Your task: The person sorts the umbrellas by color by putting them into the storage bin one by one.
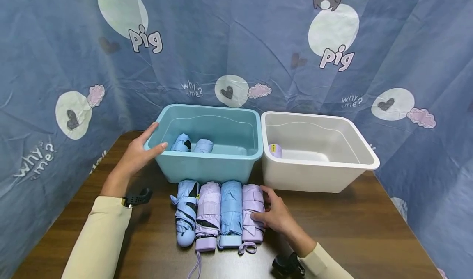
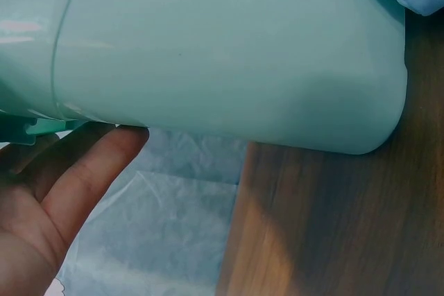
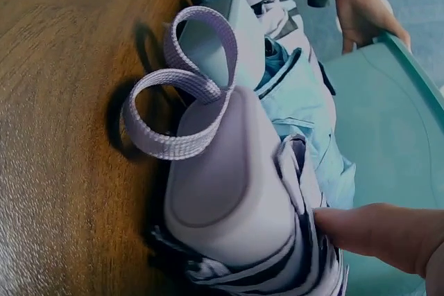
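My left hand (image 1: 138,154) holds the teal bin (image 1: 207,167) at its left front corner, thumb over the front rim and fingers along the side. In the left wrist view, fingers (image 2: 90,178) touch the bin's outer wall just below the rim. My right hand (image 1: 275,213) grips the rightmost folded umbrella, a lavender one (image 1: 253,207), thumb on top and fingers at its right side. Its looped strap (image 3: 173,143) shows in the right wrist view. To its left lie a blue umbrella (image 1: 231,209), a lavender-and-black one (image 1: 208,209) and a blue-and-black one (image 1: 186,213), side by side.
Two blue folded umbrellas (image 1: 203,146) are inside the teal bin. Right beside it, a white bin (image 1: 306,176) contains a lavender umbrella (image 1: 275,150). Both bins stand toward the back of the wooden table (image 1: 332,225), before a blue printed curtain (image 1: 281,37).
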The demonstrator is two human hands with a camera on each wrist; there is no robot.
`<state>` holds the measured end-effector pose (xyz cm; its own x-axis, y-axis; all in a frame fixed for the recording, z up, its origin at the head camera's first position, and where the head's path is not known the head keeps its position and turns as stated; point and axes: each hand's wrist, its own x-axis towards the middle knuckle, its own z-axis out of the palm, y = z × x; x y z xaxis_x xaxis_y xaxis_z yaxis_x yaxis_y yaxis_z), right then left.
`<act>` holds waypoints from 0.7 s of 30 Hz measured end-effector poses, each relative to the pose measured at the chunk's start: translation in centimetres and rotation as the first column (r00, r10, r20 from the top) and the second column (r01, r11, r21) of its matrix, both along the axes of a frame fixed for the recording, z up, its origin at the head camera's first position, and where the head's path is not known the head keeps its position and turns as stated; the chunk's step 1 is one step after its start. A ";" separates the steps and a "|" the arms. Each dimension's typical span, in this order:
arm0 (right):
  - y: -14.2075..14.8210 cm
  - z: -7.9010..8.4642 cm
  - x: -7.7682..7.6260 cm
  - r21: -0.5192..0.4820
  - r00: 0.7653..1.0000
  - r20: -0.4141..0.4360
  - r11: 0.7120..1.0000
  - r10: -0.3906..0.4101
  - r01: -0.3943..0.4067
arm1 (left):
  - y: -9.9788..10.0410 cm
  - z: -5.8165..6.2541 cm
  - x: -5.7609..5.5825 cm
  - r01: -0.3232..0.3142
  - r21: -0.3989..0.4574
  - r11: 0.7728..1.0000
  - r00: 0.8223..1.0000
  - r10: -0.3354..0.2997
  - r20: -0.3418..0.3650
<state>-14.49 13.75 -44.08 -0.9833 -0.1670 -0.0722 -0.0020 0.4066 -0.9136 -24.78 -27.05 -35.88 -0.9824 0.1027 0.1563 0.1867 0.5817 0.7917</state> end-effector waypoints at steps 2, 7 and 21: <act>-0.1 -0.1 0.1 0.007 1.000 -0.010 1.000 -0.006 0.006 | 0.1 0.0 0.0 0.000 0.009 1.000 1.000 0.000 -0.001; -0.1 -0.1 0.1 -0.004 1.000 -0.004 1.000 -0.019 0.019 | 0.1 0.0 0.0 -0.005 0.018 1.000 1.000 0.005 0.012; -0.3 0.1 0.4 0.126 0.991 -0.137 0.992 -0.008 0.025 | 0.1 -0.2 0.1 -0.002 0.031 1.000 1.000 0.002 0.004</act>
<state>-14.10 13.49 -44.00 -0.9880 -0.1486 0.0428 -0.1149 0.5204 -0.8462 -24.69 -26.96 -36.08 -0.9832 0.0955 0.1558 0.1825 0.5577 0.8097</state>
